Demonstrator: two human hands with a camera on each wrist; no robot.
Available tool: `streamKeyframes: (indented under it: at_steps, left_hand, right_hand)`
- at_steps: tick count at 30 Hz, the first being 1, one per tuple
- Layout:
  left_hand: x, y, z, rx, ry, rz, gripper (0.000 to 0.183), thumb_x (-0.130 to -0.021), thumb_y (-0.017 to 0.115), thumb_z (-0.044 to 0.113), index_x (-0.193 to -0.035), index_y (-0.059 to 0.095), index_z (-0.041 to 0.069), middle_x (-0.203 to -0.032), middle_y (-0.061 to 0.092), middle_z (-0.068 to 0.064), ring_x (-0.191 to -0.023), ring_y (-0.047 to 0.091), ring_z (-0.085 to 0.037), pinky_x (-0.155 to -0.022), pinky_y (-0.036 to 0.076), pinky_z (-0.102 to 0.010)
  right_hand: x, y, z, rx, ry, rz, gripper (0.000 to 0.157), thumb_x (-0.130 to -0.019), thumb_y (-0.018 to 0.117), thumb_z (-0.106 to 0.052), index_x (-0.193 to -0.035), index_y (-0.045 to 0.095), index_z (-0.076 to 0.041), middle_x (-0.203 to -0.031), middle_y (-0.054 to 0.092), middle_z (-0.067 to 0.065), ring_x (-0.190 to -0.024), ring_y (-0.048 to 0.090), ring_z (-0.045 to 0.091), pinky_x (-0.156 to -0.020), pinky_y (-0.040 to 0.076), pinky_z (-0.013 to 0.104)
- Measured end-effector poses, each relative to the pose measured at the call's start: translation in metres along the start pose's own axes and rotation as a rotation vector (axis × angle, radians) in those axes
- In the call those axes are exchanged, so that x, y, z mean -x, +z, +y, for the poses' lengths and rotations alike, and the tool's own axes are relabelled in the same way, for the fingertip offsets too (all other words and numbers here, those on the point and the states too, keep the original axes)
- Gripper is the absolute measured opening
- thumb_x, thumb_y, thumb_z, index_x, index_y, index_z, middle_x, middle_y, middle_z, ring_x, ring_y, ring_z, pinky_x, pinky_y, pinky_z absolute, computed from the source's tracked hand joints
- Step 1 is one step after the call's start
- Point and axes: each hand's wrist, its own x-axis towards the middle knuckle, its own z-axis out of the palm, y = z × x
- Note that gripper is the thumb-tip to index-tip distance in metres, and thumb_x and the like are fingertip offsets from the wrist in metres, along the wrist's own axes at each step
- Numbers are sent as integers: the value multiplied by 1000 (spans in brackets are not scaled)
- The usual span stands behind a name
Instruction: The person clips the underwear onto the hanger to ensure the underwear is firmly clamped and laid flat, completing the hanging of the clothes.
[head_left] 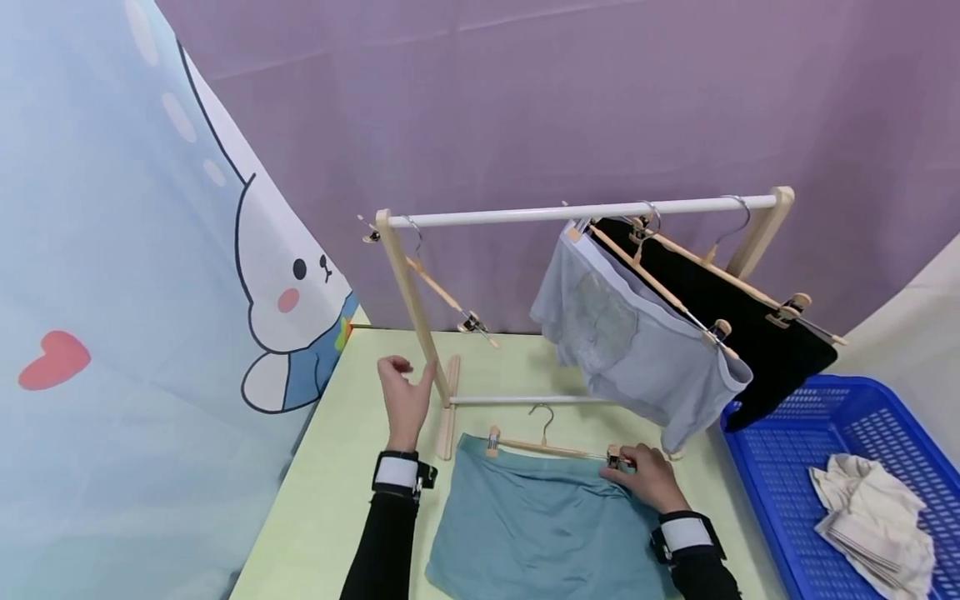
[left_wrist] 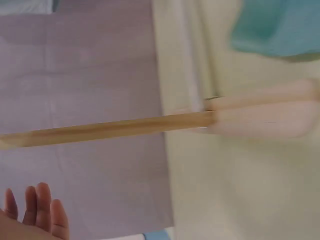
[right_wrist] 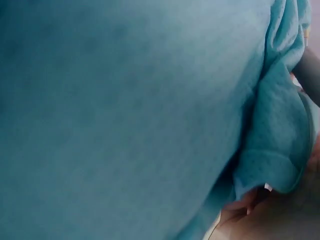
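Note:
A teal garment (head_left: 547, 525), shorts or a skirt, lies on the table with its waistband along a wooden clip hanger (head_left: 555, 449). My right hand (head_left: 651, 477) pinches the clip at the hanger's right end, at the waistband corner. The left clip (head_left: 492, 442) sits on the other waistband corner. In the right wrist view the teal cloth (right_wrist: 150, 110) fills most of the frame and partly hides the fingers. My left hand (head_left: 407, 404) is raised beside the rack's left post (head_left: 412, 308), holding nothing; its fingers (left_wrist: 44, 205) show apart from the post in the left wrist view.
A white-barred wooden rack (head_left: 517, 215) stands behind. Light blue shorts (head_left: 637, 325) and a black garment (head_left: 780, 342) hang at its right, a bare clip hanger (head_left: 442, 292) at its left. On the right, a blue basket (head_left: 757, 492) holds crumpled cream cloth (head_left: 877, 525).

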Motion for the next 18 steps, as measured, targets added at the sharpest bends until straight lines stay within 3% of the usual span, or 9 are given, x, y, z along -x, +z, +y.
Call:
streamKeyframes:
  at_steps: [4,7,10,12,16,18]
  left_hand:
    - [-21,7,15,139,44,-39,66,-88,76,37,-123,37,-3,-119,44,-24,-110,48,-38,-87,35,-35]
    - [-33,11,25,173,57,-92,61,-90,74,33,-124,40,-5,-116,47,-22,-104,50,-32,-85,37,-37]
    - [-38,14,37,152,33,-160,39,-98,64,29,-114,51,-3,-104,54,-18,-91,53,-25,-78,42,-35]
    - [-40,17,39,155,26,-207,34,-103,55,32,-103,58,-3,-94,60,-18,-82,56,-24,-76,46,-34]
    - [-39,23,40,173,27,-246,41,-108,42,32,-86,59,1,-79,62,-26,-65,55,-17,-66,43,-28]
    - [-39,28,35,177,46,-235,40,-108,41,28,-81,55,2,-74,57,-29,-55,44,-12,-55,35,-25]
  right_hand:
    - [0,-3,2,-36,21,-51,47,-87,76,-29,-68,38,-10,-67,30,-2,-57,26,10,-61,23,27]
    - [1,-3,3,-67,71,-81,38,-91,72,-28,-73,42,-12,-69,33,-1,-58,30,10,-60,25,27]
    - [3,-5,3,-77,135,-82,40,-93,69,-33,-75,39,-13,-68,28,-3,-57,28,9,-58,24,27]
    - [4,-6,3,-78,156,-63,42,-93,69,-34,-74,38,-14,-67,24,-3,-55,25,9,-57,23,26]
    - [13,-6,4,-57,107,-22,42,-93,68,-37,-73,38,-15,-67,24,-4,-54,25,9,-57,23,26]
    - [17,-8,3,-94,63,-3,41,-94,67,-37,-75,39,-15,-68,27,-4,-55,28,8,-57,26,27]
